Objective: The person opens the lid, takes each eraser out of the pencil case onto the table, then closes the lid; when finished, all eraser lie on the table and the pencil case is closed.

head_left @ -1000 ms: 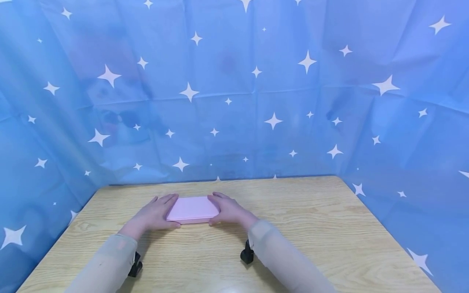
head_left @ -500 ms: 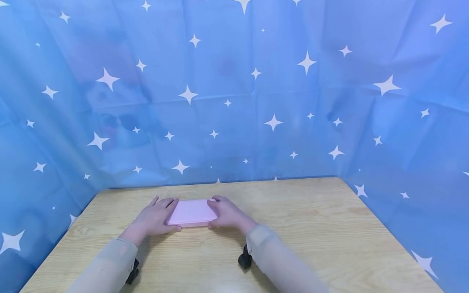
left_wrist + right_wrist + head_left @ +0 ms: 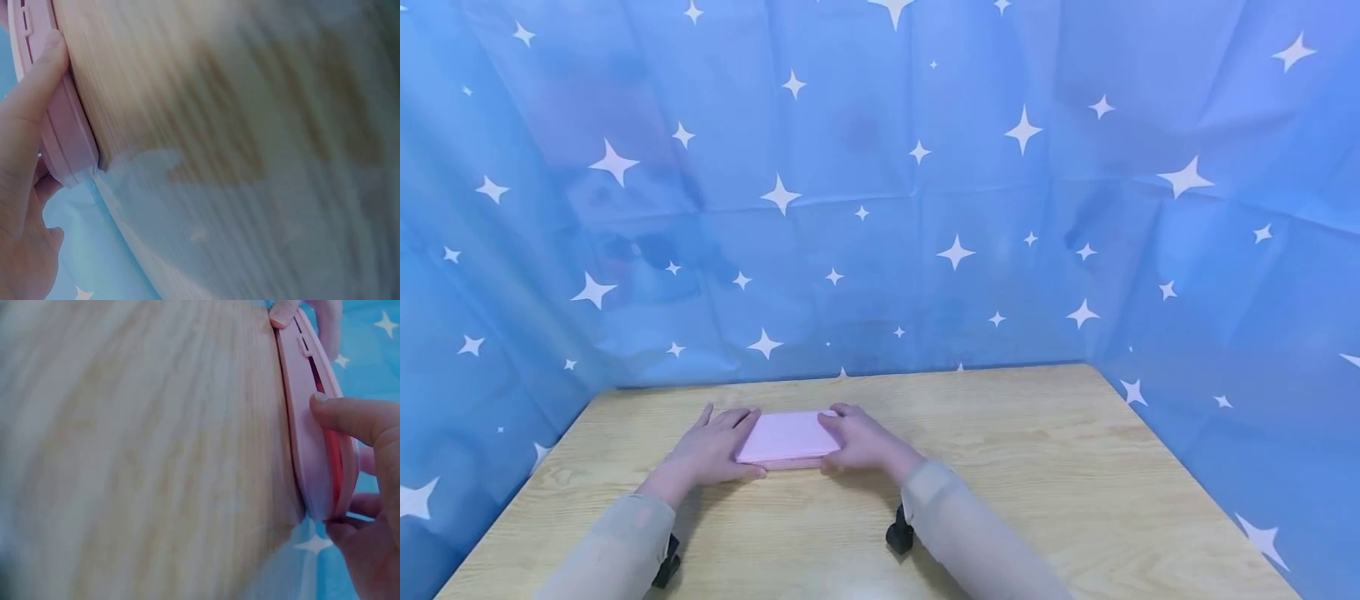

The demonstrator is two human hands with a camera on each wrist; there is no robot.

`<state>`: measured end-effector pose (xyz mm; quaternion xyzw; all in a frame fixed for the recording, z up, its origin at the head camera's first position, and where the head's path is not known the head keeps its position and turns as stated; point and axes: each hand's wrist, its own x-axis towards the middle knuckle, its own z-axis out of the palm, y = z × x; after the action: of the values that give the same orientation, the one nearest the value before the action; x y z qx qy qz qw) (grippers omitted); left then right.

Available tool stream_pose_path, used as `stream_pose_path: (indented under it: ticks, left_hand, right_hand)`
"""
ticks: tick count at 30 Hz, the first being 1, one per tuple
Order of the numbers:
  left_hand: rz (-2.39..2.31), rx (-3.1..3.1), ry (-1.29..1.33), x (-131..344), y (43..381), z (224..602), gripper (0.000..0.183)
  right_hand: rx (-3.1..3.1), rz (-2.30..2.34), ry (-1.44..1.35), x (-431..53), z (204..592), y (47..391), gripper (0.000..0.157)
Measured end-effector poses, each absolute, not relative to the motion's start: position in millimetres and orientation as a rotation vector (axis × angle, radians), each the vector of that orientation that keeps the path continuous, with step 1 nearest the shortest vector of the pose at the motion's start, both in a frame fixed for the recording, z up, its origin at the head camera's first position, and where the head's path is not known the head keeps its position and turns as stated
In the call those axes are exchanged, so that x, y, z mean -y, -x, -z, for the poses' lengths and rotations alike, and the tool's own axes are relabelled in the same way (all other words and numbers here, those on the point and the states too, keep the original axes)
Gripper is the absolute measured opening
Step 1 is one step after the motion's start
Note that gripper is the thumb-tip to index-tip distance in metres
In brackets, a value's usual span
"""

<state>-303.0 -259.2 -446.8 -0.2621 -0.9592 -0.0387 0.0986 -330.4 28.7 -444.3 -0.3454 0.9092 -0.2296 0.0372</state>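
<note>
A flat pink case (image 3: 786, 437) with rounded corners lies on the wooden table. My left hand (image 3: 715, 450) grips its left end, thumb along the front side and fingers at the top and back. At the other end my right hand (image 3: 867, 442) holds the right corner. In the right wrist view its thumb (image 3: 337, 415) presses the front side by the seam, and the other fingers reach round the far end. A narrow gap (image 3: 337, 469) shows red between lid and base there. A small clasp (image 3: 304, 347) sits at the middle of the front.
The light wood table (image 3: 1000, 467) ends at the back and right against a blue curtain (image 3: 880, 208) with white stars. Black wrist cameras (image 3: 900, 532) hang under both sleeves, close above the tabletop.
The head view has shifted slightly, so table and case appear a little lower. My right hand's fingers lie slightly further over the case's right end. Both hands stay on the case.
</note>
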Motion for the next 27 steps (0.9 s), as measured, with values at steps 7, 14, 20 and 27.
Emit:
stream_pose_path:
  ticks: [7,14,20,27]
  left_hand:
    - [0.172,2.868,0.723,259,302,448,0.103]
    - [0.287,2.872,0.692,264,304,438,0.104]
    - [0.433,2.834,0.673,276,296,420,0.101]
    - [0.544,2.772,0.698,292,287,419,0.099]
  right_hand:
    - [-2.724,0.681,1.073,-33,438,336,0.071]
    - [-2.609,1.013,0.958,-36,437,350,0.069]
    - [-2.540,1.263,0.828,-38,433,355,0.058]
    - [-2.546,1.376,0.676,-36,432,359,0.054]
